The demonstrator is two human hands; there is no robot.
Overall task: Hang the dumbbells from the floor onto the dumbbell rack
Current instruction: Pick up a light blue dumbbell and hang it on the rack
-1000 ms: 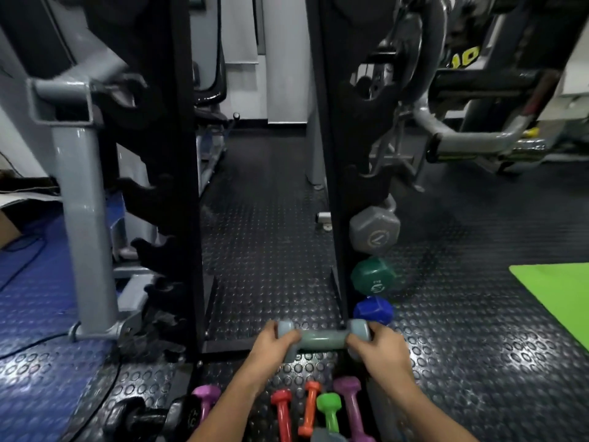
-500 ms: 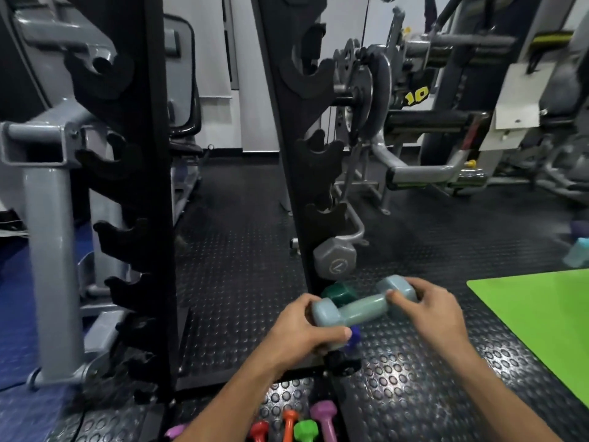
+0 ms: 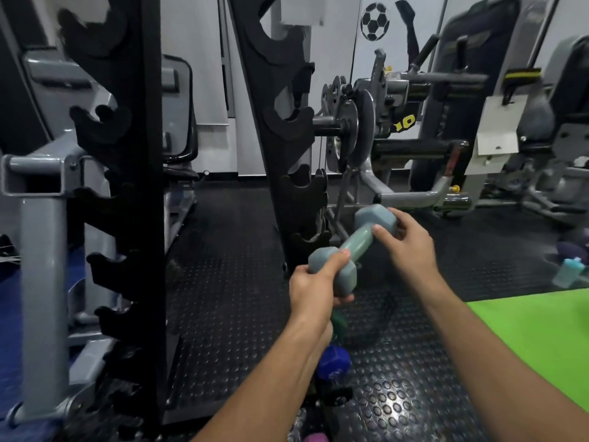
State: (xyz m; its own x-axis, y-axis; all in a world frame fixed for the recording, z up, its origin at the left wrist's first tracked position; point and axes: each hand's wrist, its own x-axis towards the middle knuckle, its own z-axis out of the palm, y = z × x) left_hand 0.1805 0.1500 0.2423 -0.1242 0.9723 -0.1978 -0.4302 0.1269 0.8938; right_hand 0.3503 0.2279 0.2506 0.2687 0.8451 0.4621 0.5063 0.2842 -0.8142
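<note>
The grey-green dumbbell (image 3: pixel 352 247) is airborne, tilted from 7 to 1 o'clock, just right of the rack's right upright (image 3: pixel 287 154). Judged step: transport to a cradle. At 9 o'clock stands the left upright (image 3: pixel 140 186), matte black with hooked notches. The left hand (image 3: pixel 315 288) wraps the lower hexagonal head; the right hand (image 3: pixel 406 240) clasps the upper head, thumb on the smooth handle. Next move likely requires levelling the bar and seating the handle across facing notches. The studded rubber floor (image 3: pixel 223 298) lies below.
</note>
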